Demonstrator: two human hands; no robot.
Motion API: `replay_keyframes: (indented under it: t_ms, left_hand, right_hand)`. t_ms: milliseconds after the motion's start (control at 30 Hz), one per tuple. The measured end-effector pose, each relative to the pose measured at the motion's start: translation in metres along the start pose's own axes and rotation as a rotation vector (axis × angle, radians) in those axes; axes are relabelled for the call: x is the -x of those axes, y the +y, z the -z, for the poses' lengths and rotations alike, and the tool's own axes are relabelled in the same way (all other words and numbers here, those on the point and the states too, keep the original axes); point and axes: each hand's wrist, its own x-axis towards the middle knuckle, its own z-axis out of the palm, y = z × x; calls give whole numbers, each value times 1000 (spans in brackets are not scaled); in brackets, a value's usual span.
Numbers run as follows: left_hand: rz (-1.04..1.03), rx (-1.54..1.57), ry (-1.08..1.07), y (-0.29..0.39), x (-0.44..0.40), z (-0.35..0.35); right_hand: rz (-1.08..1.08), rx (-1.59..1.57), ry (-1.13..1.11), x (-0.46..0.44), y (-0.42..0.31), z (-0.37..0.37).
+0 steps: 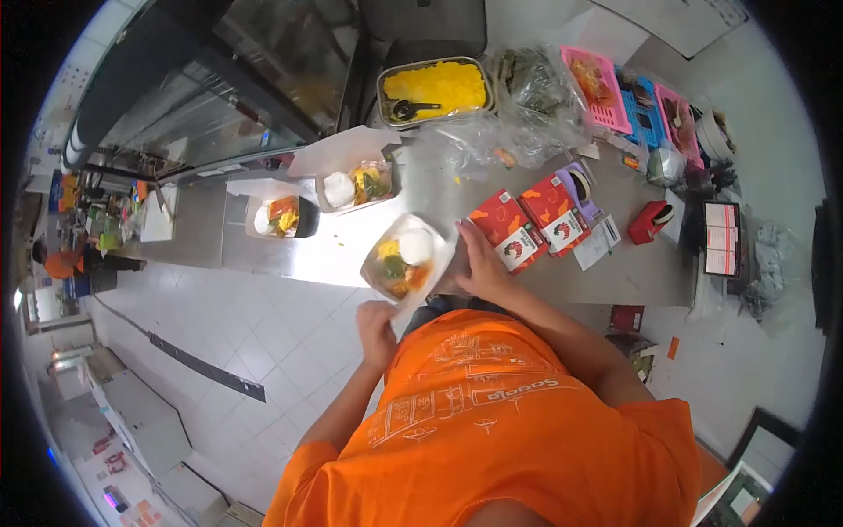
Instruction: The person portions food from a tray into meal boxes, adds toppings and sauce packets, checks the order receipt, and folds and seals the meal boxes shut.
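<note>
An open paper lunch box (pixel 365 256) is in front of my body at the counter's edge, tilted in view. It holds a white mound of rice (pixel 415 246), yellow shreds, something green and orange-red pieces. My left hand (pixel 377 332) is closed at the box's near corner, its fingertips partly hidden. My right hand (pixel 483 266) grips the raised flap on the right side. Just right of that hand lie two red printed cartons (pixel 507 230). Two more open lunch boxes, a larger one (pixel 358 187) and a smaller one (pixel 279 218), stand filled on the counter to the left.
A metal tray (pixel 435 91) of yellow shreds with a black spoon (pixel 413 109) sits at the back. Plastic bags (pixel 533 92), pink baskets (pixel 599 83) and a blue basket (pixel 645 105) line the back right. A purple tape dispenser (pixel 578 189) and a red one (pixel 651 221) stand right.
</note>
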Motion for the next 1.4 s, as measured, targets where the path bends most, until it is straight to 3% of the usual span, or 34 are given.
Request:
replay_keyframes:
  t_ms: [33,67,100,133,167,233,267,300,367,400,433,500,533,633,700,767,833,933,1000,1133,1200,1333,1400]
  left_hand:
    - [46,-198,105,-10,12,2]
    - [63,-201,111,-11,14,4]
    - [205,-205,173,-10,11,5]
    - [344,-208,235,-10,5,6]
    - [354,-208,240,-4,-5,7]
    - [313,341,214,9,-25,6]
    - [323,417,207,6,-25,6]
    - [327,420,214,-1,-23,9]
    - [71,242,-50,-20,-21,18]
    - [17,219,-36,-12,-21,25]
    - [14,222,-38,-13,-16,26]
    - [152,106,154,-17,-1,24]
    - [461,372,166,-19,3,18]
    - [599,657,237,-36,-17,4]
    - [623,753,161,-37,-36,5]
    - [670,932,20,-35,-54,9]
    - [636,888,28,-43,-54,-4]
    - [600,714,-4,-43,-60,-12]
    - [543,267,-25,-36,-65,-9]
    - [373,34,66,-51,-67,-23]
    - [352,-146,-77,-63,-70,-20]
    - [412,-51,-157,-63,-85,-7]
    - [317,-123,-225,-65,-94,-5]
  right_hand:
    - [7,-2,-16,1,-5,-4]
    - [51,-49,-142,5,-11,-9]
    - [95,-96,-267,10,-17,-14]
    - [114,-138,-253,17,-16,-25]
    - [118,-138,-264,21,-18,-30]
    - [-124,-388,-379,24,-20,-34]
    - [-154,-354,-358,23,-25,-32]
    - [-152,-350,-365,24,-20,-32]
    - [152,-163,-323,30,-4,-29]
    - [151,-161,-322,35,-5,-25]
    - [97,-156,-278,45,-8,-19]
    - [33,-147,-229,49,-19,-15]
    - [-86,-71,-157,48,-25,-16]
    - [-270,-100,-73,35,-23,-33]
    - [-538,-439,-87,16,-25,-38]
    - [-490,-496,-91,14,1,-50]
    - [-445,-551,-97,20,25,-67]
    - [-471,-483,87,22,28,-80]
    - [-572,-267,180,16,3,-71]
    - [-607,-32,54,10,-5,-66]
    - [-469,94,118,9,13,-77]
    - [-496,45,18,-1,19,-69]
    - [-580,55,-49,-3,17,-66]
